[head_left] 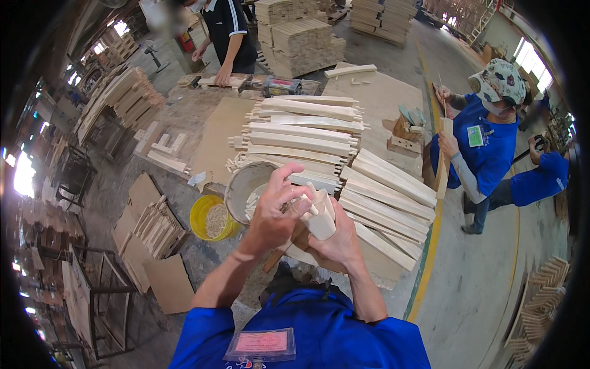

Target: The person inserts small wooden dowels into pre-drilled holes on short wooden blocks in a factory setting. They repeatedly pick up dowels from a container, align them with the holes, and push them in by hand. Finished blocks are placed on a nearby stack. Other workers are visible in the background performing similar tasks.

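Observation:
Close in front of me, my right hand (343,241) is wrapped round a few pale wooden pieces (321,227), their ends tilted up toward me. My left hand (270,215) is at their top end, thumb and fingers closed on a small wooden dowel (303,198). The fingers partly hide where the dowel meets the wood. Just beyond my left hand stands a grey bowl (232,192) with light dowels in it. Behind my hands, rows of pale wooden bars with pegged ends (301,136) are stacked on the table, and more bars (387,200) lie at the right.
A yellow bucket (198,216) of small dowels stands left of the bowl. A person in dark clothing (226,37) handles wood across the table. At right, a person in blue (485,141) holds a wooden bar. Cardboard and wood pieces (153,234) lie at the left.

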A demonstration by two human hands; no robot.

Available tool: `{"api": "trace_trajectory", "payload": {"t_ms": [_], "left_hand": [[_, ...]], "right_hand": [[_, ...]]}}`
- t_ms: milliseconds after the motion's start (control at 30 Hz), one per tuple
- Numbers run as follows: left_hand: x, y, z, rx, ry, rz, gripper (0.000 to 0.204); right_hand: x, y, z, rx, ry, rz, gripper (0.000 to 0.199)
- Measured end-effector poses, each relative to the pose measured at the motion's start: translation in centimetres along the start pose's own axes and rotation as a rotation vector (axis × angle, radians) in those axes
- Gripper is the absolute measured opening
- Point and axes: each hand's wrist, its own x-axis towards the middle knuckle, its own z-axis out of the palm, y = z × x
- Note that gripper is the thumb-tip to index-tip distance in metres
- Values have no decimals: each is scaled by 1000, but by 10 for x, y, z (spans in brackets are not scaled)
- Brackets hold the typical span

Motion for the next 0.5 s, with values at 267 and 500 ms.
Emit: {"api": "trace_trajectory", "payload": {"t_ms": [267,500], "left_hand": [[-8,6,24,62,227,-109,18],[3,-11,12,-34,41,-98,22]], "right_hand": [[-5,25,19,-213,250,-97,80],[2,25,16,-196,188,-50,82]]}}
